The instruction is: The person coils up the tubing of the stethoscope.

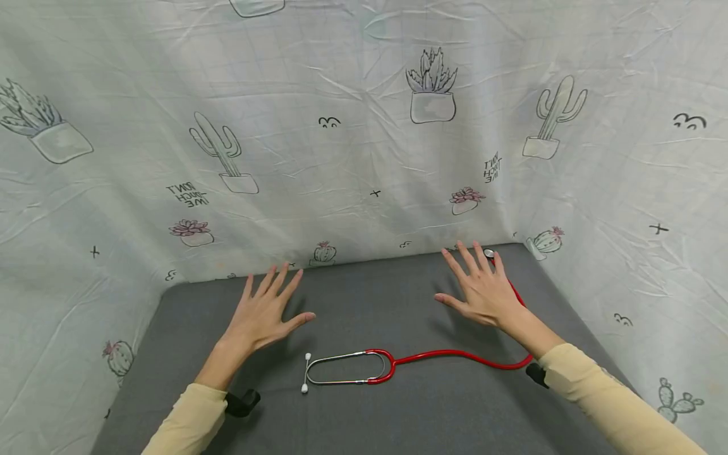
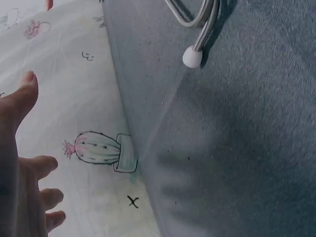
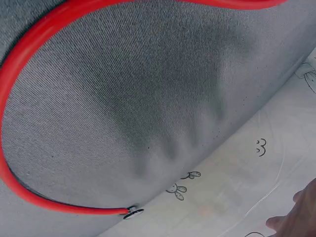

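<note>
A stethoscope (image 1: 388, 366) with red tubing lies on the grey table. Its metal ear tubes and white ear tips point left, and the tubing curves right and back to a chest piece (image 1: 489, 253) near the far edge. Over the table's left part, my left hand (image 1: 266, 313) hovers with fingers spread, holding nothing; the left wrist view shows a white ear tip (image 2: 192, 57) on the surface away from it. My right hand (image 1: 485, 292) is held above the tubing at the right, fingers spread, nothing in it. In the right wrist view the red tubing (image 3: 15, 64) loops round to the chest piece.
The grey tabletop (image 1: 352, 303) is bordered at the back and sides by a white curtain (image 1: 364, 158) printed with cacti and potted plants. Dark bands (image 1: 242, 403) sit on the sleeved wrists.
</note>
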Motion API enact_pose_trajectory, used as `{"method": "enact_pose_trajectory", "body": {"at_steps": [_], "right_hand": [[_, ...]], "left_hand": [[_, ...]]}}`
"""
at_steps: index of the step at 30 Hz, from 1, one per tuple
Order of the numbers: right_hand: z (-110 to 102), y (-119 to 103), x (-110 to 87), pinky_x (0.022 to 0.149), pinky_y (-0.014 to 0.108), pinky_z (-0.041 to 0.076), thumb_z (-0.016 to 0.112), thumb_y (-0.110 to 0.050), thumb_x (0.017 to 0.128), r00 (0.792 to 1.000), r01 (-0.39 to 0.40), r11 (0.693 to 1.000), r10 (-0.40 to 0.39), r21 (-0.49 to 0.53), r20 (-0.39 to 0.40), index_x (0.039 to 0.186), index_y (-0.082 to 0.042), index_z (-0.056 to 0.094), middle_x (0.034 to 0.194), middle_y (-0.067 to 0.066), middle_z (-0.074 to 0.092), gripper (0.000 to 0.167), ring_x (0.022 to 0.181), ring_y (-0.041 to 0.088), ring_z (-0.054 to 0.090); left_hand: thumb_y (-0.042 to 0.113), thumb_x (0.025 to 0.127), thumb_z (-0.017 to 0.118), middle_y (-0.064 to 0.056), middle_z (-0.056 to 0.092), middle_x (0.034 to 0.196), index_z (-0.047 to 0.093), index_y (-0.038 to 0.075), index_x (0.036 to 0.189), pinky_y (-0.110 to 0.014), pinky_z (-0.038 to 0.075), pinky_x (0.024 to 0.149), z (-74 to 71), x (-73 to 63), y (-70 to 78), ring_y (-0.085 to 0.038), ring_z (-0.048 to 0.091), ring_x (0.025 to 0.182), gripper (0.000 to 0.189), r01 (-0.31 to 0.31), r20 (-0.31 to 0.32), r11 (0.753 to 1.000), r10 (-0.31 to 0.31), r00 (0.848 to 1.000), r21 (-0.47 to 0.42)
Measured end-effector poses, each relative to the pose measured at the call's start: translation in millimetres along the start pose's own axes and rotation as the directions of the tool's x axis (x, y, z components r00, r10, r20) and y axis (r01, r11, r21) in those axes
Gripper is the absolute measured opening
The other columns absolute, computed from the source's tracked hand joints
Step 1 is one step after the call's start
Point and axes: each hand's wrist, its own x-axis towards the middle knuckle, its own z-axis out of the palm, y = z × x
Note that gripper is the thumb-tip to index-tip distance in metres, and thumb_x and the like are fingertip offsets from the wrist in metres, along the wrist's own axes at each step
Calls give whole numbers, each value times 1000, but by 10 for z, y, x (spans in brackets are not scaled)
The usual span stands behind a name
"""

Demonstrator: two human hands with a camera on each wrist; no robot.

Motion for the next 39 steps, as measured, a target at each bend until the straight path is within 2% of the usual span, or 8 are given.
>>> {"method": "enact_pose_trajectory", "body": {"at_steps": [5,9,13,20,26,32,37,39], "right_hand": [[-19,-29,-162,117,75,41,65,-67,100,999,43,997,-45,57,30,173,-19,29,172,22,41,94,157,51,41],[-15,-47,-403,96,61,59,75,-57,97,989,70,986,-89,154,122,166,-14,45,150,21,64,87,135,44,63],[13,-8,-649,74,49,61,85,-53,90,967,42,973,-97,228,234,152,-16,59,132,12,72,77,118,35,71],[123,214,-980,64,32,46,94,-44,82,950,4,964,-87,266,301,110,-29,68,101,-14,64,41,91,5,61],[238,424,-1145,62,25,43,90,-32,90,967,72,935,-150,347,206,100,-31,68,98,-17,61,24,87,-3,55],[245,463,-1096,62,18,46,81,-11,96,943,304,836,-331,457,-21,99,-20,67,90,-15,64,17,78,-10,52],[44,369,-905,62,18,49,73,0,100,936,316,743,-346,589,-66,109,-12,65,87,-8,70,18,76,-6,59],[-70,305,-813,65,19,53,73,1,100,939,305,726,-338,616,-67,112,-12,67,91,-8,72,18,80,-5,62]], "left_hand": [[72,96,66,-18,49,169,53,16,162,-73,41,121,118,-117,124,-44,50,154,87,-98,61,994,101,993,-52],[66,92,78,-10,70,144,69,15,146,-58,57,105,258,-266,301,-32,68,129,74,-209,140,966,230,963,-152],[59,84,90,3,69,122,76,19,133,-42,59,91,363,-394,422,-15,67,103,64,-260,166,941,298,940,-218],[40,81,97,9,68,107,78,17,120,-32,55,81,473,-454,472,-1,56,90,48,-261,131,927,304,944,-271],[27,85,95,8,76,101,83,15,109,-28,55,77,500,-432,462,1,61,83,30,-302,80,901,342,936,-313],[19,91,89,8,80,95,84,15,107,-23,55,72,480,-415,461,1,66,83,17,-319,77,887,363,929,-333],[16,93,86,7,80,92,84,14,103,-22,54,69,471,-383,473,1,64,80,10,-311,71,892,351,934,-327],[13,93,86,6,79,90,84,12,101,-22,54,68,467,-357,484,1,64,78,8,-299,57,898,334,941,-324]]}}
